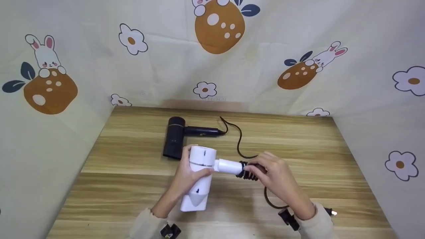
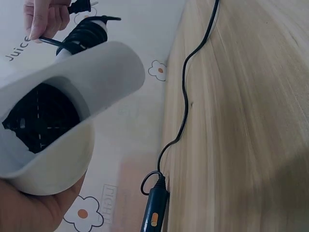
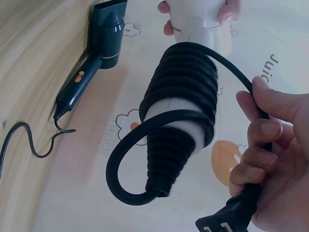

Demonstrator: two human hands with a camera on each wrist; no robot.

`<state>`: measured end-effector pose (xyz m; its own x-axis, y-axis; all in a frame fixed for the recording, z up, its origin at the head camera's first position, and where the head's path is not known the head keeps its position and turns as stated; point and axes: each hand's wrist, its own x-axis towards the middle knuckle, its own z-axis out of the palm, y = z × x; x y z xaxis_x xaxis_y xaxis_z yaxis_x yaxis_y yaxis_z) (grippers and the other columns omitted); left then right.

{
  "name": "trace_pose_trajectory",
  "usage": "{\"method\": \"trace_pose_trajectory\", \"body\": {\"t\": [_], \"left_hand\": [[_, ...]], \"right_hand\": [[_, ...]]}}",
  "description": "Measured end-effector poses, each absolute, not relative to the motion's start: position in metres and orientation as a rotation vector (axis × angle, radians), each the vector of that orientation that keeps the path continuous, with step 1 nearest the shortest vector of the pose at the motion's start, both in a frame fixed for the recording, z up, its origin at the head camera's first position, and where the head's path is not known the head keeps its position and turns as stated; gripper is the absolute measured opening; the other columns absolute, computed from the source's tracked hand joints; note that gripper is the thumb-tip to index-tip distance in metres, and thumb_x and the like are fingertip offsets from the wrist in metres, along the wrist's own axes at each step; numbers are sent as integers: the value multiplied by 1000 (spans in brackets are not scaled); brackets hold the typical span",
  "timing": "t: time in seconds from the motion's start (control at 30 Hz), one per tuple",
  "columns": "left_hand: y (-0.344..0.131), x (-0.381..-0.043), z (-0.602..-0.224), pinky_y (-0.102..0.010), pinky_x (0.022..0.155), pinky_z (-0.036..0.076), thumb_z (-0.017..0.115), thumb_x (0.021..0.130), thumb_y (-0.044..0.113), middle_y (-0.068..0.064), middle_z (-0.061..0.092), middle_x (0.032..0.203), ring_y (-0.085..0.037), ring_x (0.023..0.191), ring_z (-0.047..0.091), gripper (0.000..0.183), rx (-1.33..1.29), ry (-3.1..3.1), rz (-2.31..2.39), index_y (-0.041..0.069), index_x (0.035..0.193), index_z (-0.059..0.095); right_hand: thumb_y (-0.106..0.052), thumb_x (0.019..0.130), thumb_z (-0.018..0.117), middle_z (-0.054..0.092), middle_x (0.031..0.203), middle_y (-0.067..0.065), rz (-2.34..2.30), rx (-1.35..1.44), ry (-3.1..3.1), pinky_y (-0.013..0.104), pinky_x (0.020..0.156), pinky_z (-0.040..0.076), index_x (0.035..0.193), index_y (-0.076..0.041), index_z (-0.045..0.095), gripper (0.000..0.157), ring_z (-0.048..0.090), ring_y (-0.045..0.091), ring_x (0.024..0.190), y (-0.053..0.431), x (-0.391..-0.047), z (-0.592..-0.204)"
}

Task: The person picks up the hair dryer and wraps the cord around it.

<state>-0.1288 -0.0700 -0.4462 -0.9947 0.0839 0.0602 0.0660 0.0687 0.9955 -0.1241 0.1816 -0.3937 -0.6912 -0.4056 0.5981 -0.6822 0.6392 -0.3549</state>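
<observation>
My left hand (image 1: 187,171) grips the barrel of a white hair dryer (image 1: 202,181), thumb across its front, holding it above the table. The handle points right, with a black cord (image 3: 186,79) wound round it in several coils. The thumb and fingers of my right hand (image 3: 282,140) pinch the cord's free stretch beside the handle end. Below those fingers hangs the two-pin plug (image 3: 229,215). In the left wrist view, the dryer's wide nozzle (image 2: 111,72) faces the camera, with a dark inside. My left palm is mostly hidden behind the barrel.
Behind the white dryer a black hair dryer (image 1: 174,137) lies on the wooden table (image 1: 132,199). Its thin cord (image 1: 239,136) runs right and passes under my right hand. A plug end (image 1: 328,211) shows by the right sleeve. Patterned cloth (image 1: 166,66) walls the table's back and sides.
</observation>
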Motion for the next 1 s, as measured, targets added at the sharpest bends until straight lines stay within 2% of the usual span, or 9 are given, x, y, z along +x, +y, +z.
{"method": "trace_pose_trajectory", "body": {"t": [0.07, 0.17, 0.27, 0.33, 0.43, 0.53, 0.63, 0.83, 1.0], "left_hand": [[-70, -128, -446, -35, 64, 55, 77, 68, 12, -21, 50, 109, -23, 80, 58, 82, 184, 2286, 2107, 7, 133, 28], [-70, -128, -445, -35, 64, 55, 78, 68, 12, -20, 50, 108, -23, 80, 57, 80, 213, 2281, 2088, 8, 131, 29], [-70, -128, -445, -35, 64, 55, 78, 67, 13, -19, 50, 106, -22, 79, 57, 78, 233, 2274, 2078, 8, 129, 31], [-69, -128, -445, -35, 63, 55, 78, 67, 13, -19, 50, 105, -22, 78, 57, 77, 241, 2266, 2069, 8, 128, 32], [-70, -128, -443, -34, 63, 55, 78, 67, 13, -18, 50, 104, -21, 78, 58, 75, 250, 2258, 2059, 9, 127, 32], [-71, -127, -442, -35, 64, 55, 77, 68, 14, -18, 50, 104, -22, 79, 57, 75, 272, 2248, 2061, 9, 127, 32], [-72, -126, -443, -36, 64, 55, 77, 68, 15, -18, 49, 106, -22, 80, 57, 75, 304, 2248, 2064, 10, 128, 32], [-73, -123, -442, -38, 66, 55, 77, 67, 12, -18, 49, 110, -23, 82, 58, 77, 381, 2239, 2098, 10, 130, 32], [-74, -121, -440, -40, 72, 53, 76, 65, 8, -18, 52, 110, -24, 85, 57, 80, 445, 2219, 2136, 10, 131, 31]], "right_hand": [[-17, 73, 76, 62, 73, -8, 809, 848, -2387, 18, 63, 42, 81, -12, 70, 11, 47, 2, 65, 182, -127, -394], [-18, 72, 76, 60, 73, -9, 846, 832, -2400, 33, 77, 44, 82, -13, 70, 13, 47, 5, 71, 184, -131, -395], [-19, 71, 76, 56, 73, -10, 911, 804, -2423, 50, 88, 40, 81, -14, 70, 13, 46, 7, 74, 185, -134, -397], [-19, 71, 76, 55, 73, -11, 957, 797, -2432, 56, 90, 36, 81, -15, 70, 12, 45, 7, 75, 186, -136, -399], [-19, 71, 77, 54, 73, -13, 1016, 798, -2447, 50, 90, 36, 81, -17, 71, 12, 45, 6, 76, 187, -139, -401], [-19, 72, 76, 54, 74, -13, 1076, 823, -2454, 35, 83, 34, 81, -18, 71, 11, 45, 4, 76, 189, -142, -402], [-18, 73, 76, 56, 74, -12, 1133, 854, -2463, 28, 76, 33, 82, -18, 71, 11, 46, 4, 74, 191, -144, -404], [-16, 77, 72, 60, 78, -8, 1305, 927, -2523, 25, 75, 36, 86, -17, 71, 8, 50, 5, 74, 194, -149, -410], [-10, 83, 67, 62, 82, -2, 1605, 1033, -2568, 21, 73, 43, 90, -11, 71, 8, 53, 5, 77, 197, -154, -416]]}}
